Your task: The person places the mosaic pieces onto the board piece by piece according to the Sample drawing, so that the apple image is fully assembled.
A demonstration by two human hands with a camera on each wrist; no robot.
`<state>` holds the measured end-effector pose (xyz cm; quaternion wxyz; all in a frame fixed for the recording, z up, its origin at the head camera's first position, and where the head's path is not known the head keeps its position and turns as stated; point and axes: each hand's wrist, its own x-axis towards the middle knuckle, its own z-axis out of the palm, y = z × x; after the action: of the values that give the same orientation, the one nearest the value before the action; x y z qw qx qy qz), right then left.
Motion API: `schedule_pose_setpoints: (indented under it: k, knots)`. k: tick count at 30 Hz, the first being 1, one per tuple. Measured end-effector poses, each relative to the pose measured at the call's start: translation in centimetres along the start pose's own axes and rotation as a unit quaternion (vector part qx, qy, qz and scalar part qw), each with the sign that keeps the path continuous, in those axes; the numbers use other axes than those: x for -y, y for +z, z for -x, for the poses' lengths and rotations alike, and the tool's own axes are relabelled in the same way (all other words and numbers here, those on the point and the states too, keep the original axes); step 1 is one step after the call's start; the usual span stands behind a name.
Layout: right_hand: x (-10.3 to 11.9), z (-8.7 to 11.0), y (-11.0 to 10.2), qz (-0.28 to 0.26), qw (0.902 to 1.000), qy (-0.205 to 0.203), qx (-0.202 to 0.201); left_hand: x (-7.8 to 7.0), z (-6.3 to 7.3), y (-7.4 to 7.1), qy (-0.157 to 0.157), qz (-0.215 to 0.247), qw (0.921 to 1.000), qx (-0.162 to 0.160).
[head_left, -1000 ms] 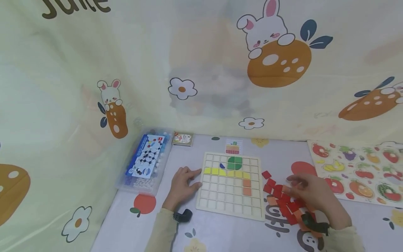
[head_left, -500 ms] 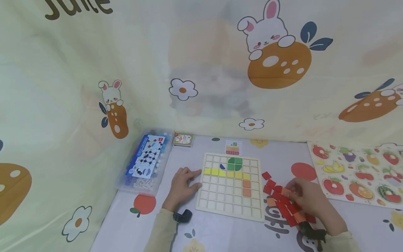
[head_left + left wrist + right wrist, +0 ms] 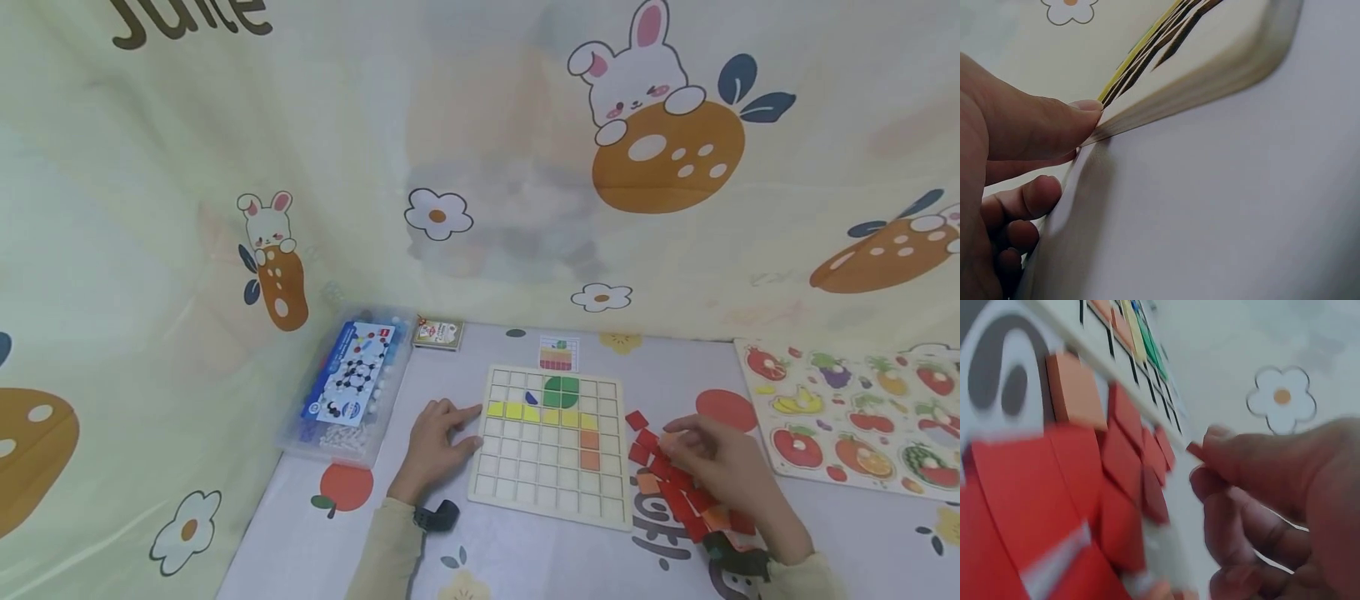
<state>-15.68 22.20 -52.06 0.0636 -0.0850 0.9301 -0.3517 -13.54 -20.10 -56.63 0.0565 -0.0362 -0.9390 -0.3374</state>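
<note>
A pale square grid board point(image 3: 547, 508) lies on the table, holding a row of yellow tiles point(image 3: 531, 413), green quarter-round pieces point(image 3: 561, 392), a small blue piece point(image 3: 531, 398) and two orange tiles point(image 3: 589, 450). My left hand point(image 3: 433, 446) touches the board's left edge with thumb and index finger set apart; its thumb point(image 3: 1041, 125) presses at the edge in the left wrist view. Just right of the board, my right hand point(image 3: 716, 458) pinches a small orange tile point(image 3: 1195, 450) between thumb and index finger, above a pile of red tiles point(image 3: 678, 500) with a few orange ones.
Behind the board lies a small pattern card point(image 3: 558, 354). To the left are a clear plastic case point(image 3: 352, 375) with a blue label and a small box point(image 3: 438, 334). A fruit puzzle board point(image 3: 855, 417) lies at the right. A printed curtain point(image 3: 510, 167) hangs behind the table.
The right hand came down to the pile, took hold of an orange tile and has shifted slightly left and up with it. The left hand has stayed at the board's edge.
</note>
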Motion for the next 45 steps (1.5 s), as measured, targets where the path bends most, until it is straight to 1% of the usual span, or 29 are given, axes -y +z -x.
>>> schedule_pose_setpoints:
  k: [3, 7, 11, 13, 16, 19, 22, 25, 28, 31, 35, 39, 45]
  knots:
    - [0.9, -0.2, 0.7, -0.013, 0.9999, -0.004, -0.001, 0.0, 0.1, 0.0, 0.001, 0.002, 1.0000, -0.001]
    - [2.3, -0.7, 1.9, -0.003, 1.0000, -0.004, 0.006, 0.1, 0.1, 0.0, 0.000, 0.004, 1.0000, -0.001]
    - [3.8, -1.2, 3.1, -0.012, 0.9997, 0.008, 0.022, 0.1, 0.1, 0.0, -0.004, 0.005, 1.0000, 0.003]
    - [4.5, -1.5, 3.7, -0.023, 0.9994, 0.007, 0.025, 0.1, 0.1, 0.0, -0.007, 0.005, 0.9999, 0.006]
    - [5.3, -2.0, 4.8, -0.038, 0.9988, -0.001, 0.030, 0.1, 0.0, 0.0, -0.003, 0.003, 1.0000, 0.004]
    - [5.9, -2.4, 6.0, -0.040, 0.9987, -0.014, 0.027, 0.1, 0.0, 0.0, -0.005, 0.006, 1.0000, 0.006]
    - [6.4, -2.8, 6.9, -0.024, 0.9991, -0.025, 0.023, 0.1, 0.0, 0.0, -0.004, 0.009, 0.9999, 0.006]
    - [6.7, -3.1, 7.6, 0.004, 0.9992, -0.035, 0.016, 0.0, 0.0, 0.0, -0.001, 0.010, 0.9999, 0.005]
    - [7.0, -3.3, 7.9, 0.027, 0.9987, -0.040, 0.013, 0.0, 0.0, 0.0, 0.000, 0.008, 1.0000, 0.004]
    - [7.2, -3.5, 8.1, 0.038, 0.9983, -0.043, 0.010, 0.1, 0.0, 0.0, -0.001, 0.007, 1.0000, 0.003]
    - [7.4, -3.6, 8.2, 0.037, 0.9983, -0.043, 0.011, 0.2, 0.0, 0.0, -0.004, 0.007, 1.0000, 0.002]
    - [7.5, -3.6, 8.3, 0.034, 0.9989, -0.031, 0.013, 0.3, 0.0, 0.0, -0.003, 0.006, 1.0000, 0.003]
    - [7.5, -3.6, 8.3, 0.044, 0.9987, -0.025, 0.008, 0.3, 0.0, 0.0, -0.003, 0.009, 0.9999, 0.003]
